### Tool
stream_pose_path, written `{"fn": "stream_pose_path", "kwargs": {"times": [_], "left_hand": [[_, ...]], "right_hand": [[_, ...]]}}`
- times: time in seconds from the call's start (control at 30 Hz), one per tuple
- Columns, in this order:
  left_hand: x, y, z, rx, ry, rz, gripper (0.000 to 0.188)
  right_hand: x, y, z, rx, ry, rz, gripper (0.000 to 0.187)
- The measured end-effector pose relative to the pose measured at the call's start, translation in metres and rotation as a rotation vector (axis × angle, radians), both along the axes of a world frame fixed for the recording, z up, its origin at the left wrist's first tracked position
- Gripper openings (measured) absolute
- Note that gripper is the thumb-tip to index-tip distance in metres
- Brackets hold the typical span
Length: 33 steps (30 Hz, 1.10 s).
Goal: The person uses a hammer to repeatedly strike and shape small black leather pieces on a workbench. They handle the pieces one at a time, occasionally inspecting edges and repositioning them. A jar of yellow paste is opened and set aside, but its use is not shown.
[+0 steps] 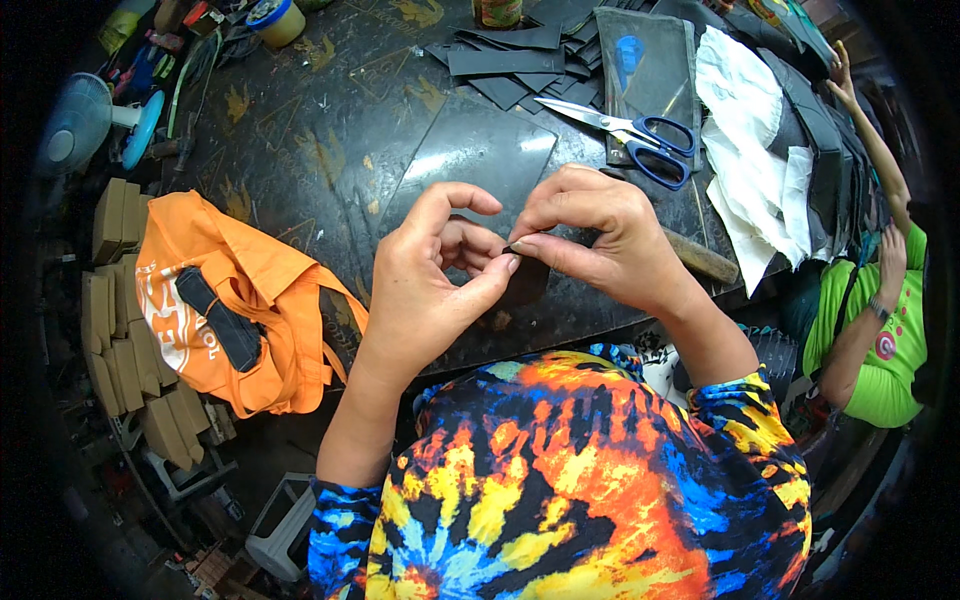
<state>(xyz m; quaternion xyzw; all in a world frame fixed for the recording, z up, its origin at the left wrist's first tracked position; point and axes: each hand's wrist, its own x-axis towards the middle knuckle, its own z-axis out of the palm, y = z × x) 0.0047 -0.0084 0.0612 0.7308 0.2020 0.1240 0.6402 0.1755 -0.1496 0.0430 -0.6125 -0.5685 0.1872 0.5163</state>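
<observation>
Close above the near edge of the black table (330, 130), my left hand (436, 275) and my right hand (598, 235) meet at their fingertips. A small black piece (509, 250), too small to tell its kind, sits between them. The right thumb and forefinger pinch it. My left thumb and a curled finger close on it from the other side, while the left forefinger arches free above. Beyond the hands lies a clear rectangular sheet (470, 140). Scissors with dark blue handles (618, 126) rest slightly spread, beyond my right hand.
Black strips (505, 62) are piled at the back, beside a flat pouch (650, 80). White cloth (745, 120) lies at right, near a wooden handle (702, 257). An orange bag (290, 270) hangs over the left edge. A fan (80, 125) stands far left; a person in green (880, 340) is at right.
</observation>
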Motion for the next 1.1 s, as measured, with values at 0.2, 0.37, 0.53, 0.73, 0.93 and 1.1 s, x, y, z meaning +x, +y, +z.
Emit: {"fn": "stream_pose_path", "kwargs": {"times": [0.2,0.37,0.53,0.73,0.93,1.1], "left_hand": [[0.006,0.001,-0.004,-0.144,-0.114,0.054,0.049],[0.007,0.015,-0.007,-0.281,-0.139,0.087,0.054],[0.006,0.019,-0.024,-0.253,-0.141,-0.029,0.055],[-0.013,0.022,-0.046,-0.325,-0.074,0.101,0.028],[-0.013,0.036,-0.035,-0.422,-0.343,0.253,0.027],[0.0,0.01,-0.018,-0.319,-0.203,0.023,0.025]], "right_hand": [[0.005,0.003,0.0,-0.099,0.259,0.032,0.015],[0.016,0.002,0.006,-0.133,0.234,0.012,0.015],[0.015,0.005,0.0,-0.048,0.209,-0.04,0.011],[0.029,-0.007,-0.019,0.017,0.503,-0.34,0.017],[0.028,-0.018,-0.009,-0.173,0.251,-0.104,0.03],[0.001,0.003,0.001,-0.044,0.485,-0.016,0.042]]}}
